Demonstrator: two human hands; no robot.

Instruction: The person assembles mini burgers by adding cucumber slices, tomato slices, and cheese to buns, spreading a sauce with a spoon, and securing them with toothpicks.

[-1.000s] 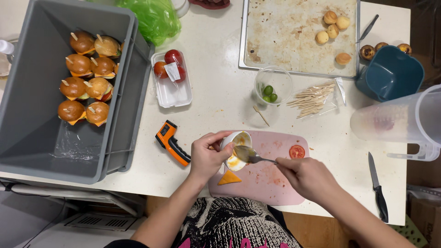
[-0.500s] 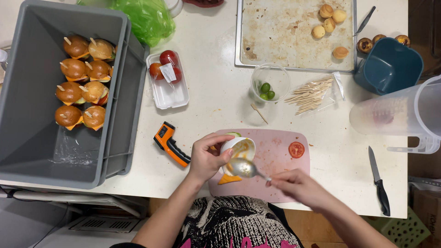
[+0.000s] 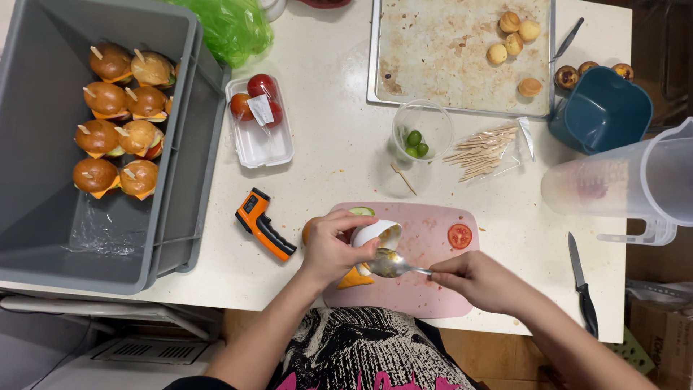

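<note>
Over a pink cutting board [image 3: 426,289] on the tabletop [image 3: 339,159], the left hand [image 3: 328,249] grips a small white cup [image 3: 375,233] tipped on its side, mouth facing right. The right hand [image 3: 480,280] pinches a metal spoon [image 3: 393,265], its long axis running left-right, bowl pointing left just below the cup. The left hand hides most of the cup, and an orange wedge [image 3: 354,279] shows only partly beneath it.
</note>
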